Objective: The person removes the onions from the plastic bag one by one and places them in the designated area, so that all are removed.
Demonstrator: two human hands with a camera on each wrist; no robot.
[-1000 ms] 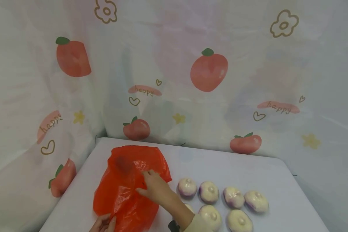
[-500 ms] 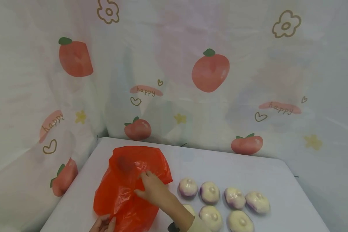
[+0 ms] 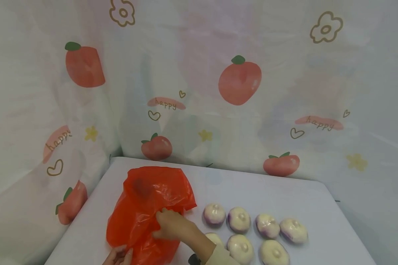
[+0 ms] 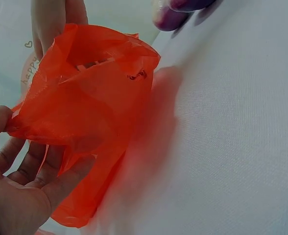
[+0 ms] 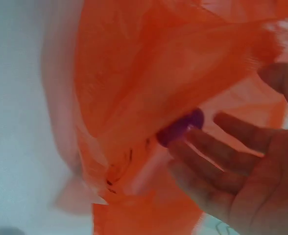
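A red plastic bag (image 3: 136,217) lies at the left of the table. My left hand (image 3: 119,255) holds the bag's near edge; in the left wrist view its thumb and fingers (image 4: 65,181) pinch the film. At the bag's right side is my right hand (image 3: 172,225), its fingertips at the mouth. The right wrist view shows that hand (image 5: 247,171) with fingers spread, holding nothing. Just beyond its fingertips, a purple rounded thing (image 5: 183,128) shows inside the bag. A dark round shape also shows through the bag's far part.
Several white-and-purple turnips (image 3: 240,248) stand in two rows on the white table (image 3: 252,187), right of the bag. My right forearm partly covers one turnip (image 3: 214,238). A patterned cloth (image 3: 199,55) hangs behind and at the left.
My right hand has moved down and slightly nearer along the bag, and the bag's right side now gapes at its fingertips. My left hand keeps its place on the edge.
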